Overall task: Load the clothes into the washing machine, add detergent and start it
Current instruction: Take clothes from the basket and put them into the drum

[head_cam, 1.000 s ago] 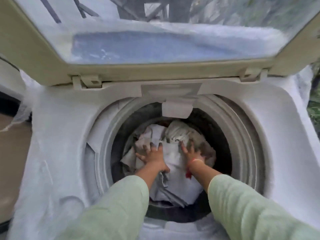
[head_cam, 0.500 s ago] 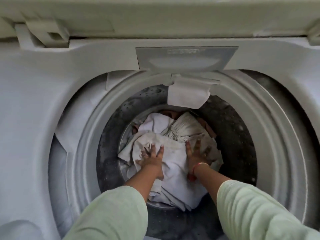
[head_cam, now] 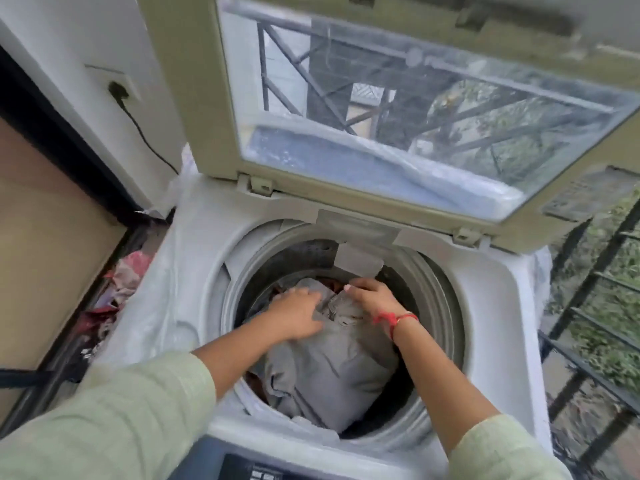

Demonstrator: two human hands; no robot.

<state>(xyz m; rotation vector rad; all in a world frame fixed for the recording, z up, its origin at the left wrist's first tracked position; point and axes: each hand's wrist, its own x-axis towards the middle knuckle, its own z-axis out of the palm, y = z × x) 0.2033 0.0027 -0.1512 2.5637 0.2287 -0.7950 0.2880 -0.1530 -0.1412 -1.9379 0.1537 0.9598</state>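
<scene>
Lying higher in the drum (head_cam: 437, 306) than before, a grey garment (head_cam: 329, 372) is pressed by the flat left hand (head_cam: 298, 313) and gripped by the curled right hand (head_cam: 372, 297).

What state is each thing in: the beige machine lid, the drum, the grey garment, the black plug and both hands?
Beige glass-windowed washing machine lid: raised open.
Grey round drum: loaded with clothes.
Grey fabric garment: crumpled on top of the load.
Black power plug: in the wall socket.
Left hand: flat, pressing on the garment.
Right hand: fingers curled on the garment.
Dark control panel: too blurred to tell.
</scene>
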